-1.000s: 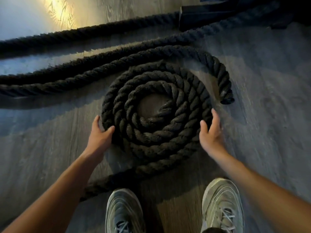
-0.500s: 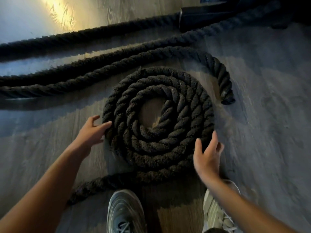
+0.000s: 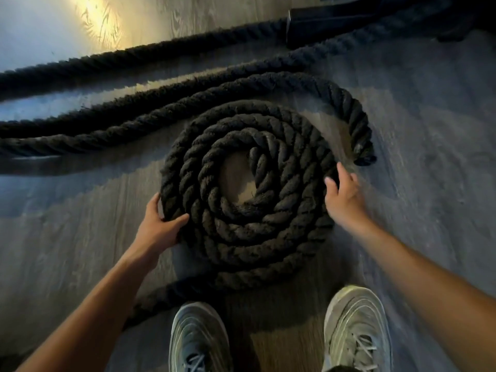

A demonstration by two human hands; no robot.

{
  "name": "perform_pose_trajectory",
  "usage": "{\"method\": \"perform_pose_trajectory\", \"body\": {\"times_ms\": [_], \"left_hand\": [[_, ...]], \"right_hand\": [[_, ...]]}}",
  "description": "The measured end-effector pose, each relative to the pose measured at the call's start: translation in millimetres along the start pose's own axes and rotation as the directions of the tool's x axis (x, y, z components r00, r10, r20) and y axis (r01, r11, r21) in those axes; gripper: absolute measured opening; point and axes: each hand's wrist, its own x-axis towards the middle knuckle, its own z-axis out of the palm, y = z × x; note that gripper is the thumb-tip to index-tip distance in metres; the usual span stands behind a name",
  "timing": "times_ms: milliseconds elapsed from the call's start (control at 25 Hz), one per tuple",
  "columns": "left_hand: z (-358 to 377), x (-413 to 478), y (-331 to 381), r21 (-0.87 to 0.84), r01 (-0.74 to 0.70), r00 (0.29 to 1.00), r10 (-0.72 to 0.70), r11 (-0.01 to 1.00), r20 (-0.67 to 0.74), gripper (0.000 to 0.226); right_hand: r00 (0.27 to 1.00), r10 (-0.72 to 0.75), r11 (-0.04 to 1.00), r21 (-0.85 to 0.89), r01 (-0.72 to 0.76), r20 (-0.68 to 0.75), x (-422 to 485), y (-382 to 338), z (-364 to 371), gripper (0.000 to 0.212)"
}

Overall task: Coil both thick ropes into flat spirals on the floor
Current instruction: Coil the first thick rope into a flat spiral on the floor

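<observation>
A thick black rope lies wound in a flat spiral (image 3: 268, 237) of about three turns on the grey wood floor. Its loose tail (image 3: 161, 294) runs off to the lower left under my left forearm. My left hand (image 3: 158, 226) grips the outer turn at the spiral's left side, thumb on top of the rope. My right hand (image 3: 343, 194) rests with straight fingers against the spiral's right rim. A second rope's end (image 3: 359, 135) hooks round the spiral's upper right, and that rope stretches away to the left.
More uncoiled rope (image 3: 134, 57) crosses the floor behind the spiral. A dark block (image 3: 335, 25) sits at the top right. My two grey shoes (image 3: 198, 336) (image 3: 357, 326) stand just in front of the spiral. Bright light falls on the floor (image 3: 94, 22) at the top left.
The spiral has turned a little and its inner end points further up. My left hand took hold of the outer turn. My right hand moved from the lower right rim up the right side.
</observation>
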Motion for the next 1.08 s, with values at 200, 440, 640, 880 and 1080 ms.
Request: {"method": "perform_pose_trajectory", "body": {"times_ms": [200, 440, 640, 880, 1080], "left_hand": [[-0.1, -15.7, -9.9, -0.022, 0.153, 0.981, -0.15, 0.988, 0.119, 0.097], [-12.6, 42.4, 41.2, -0.082, -0.083, 0.996, 0.081, 0.993, -0.029, 0.078], [0.2, 56.4, 45.8, 0.008, -0.123, 0.991, 0.123, 0.992, -0.05, 0.065], [2.7, 11.3, 15.1, -0.025, -0.074, 0.995, 0.073, 0.997, -0.061, 0.079], [22.5, -21.0, -29.5, -0.08, 0.028, 0.999, -0.026, 0.996, 0.023, 0.101]], "right_hand": [[0.998, 0.046, 0.998, 0.047, -0.044, -0.045, 15.7, -5.9, -6.8, 0.059], [0.97, 0.209, 0.94, 0.249, -0.235, 0.126, -129.5, -1.8, 18.0, 0.076], [0.956, 0.153, 0.962, 0.185, -0.203, 0.252, -122.5, -1.0, 25.9, 0.075], [0.99, 0.059, 0.992, 0.105, -0.072, 0.125, -24.9, 1.1, 1.4, 0.065], [0.999, 0.043, 0.996, 0.073, -0.044, 0.024, 26.0, -1.9, -14.7, 0.054]]}}
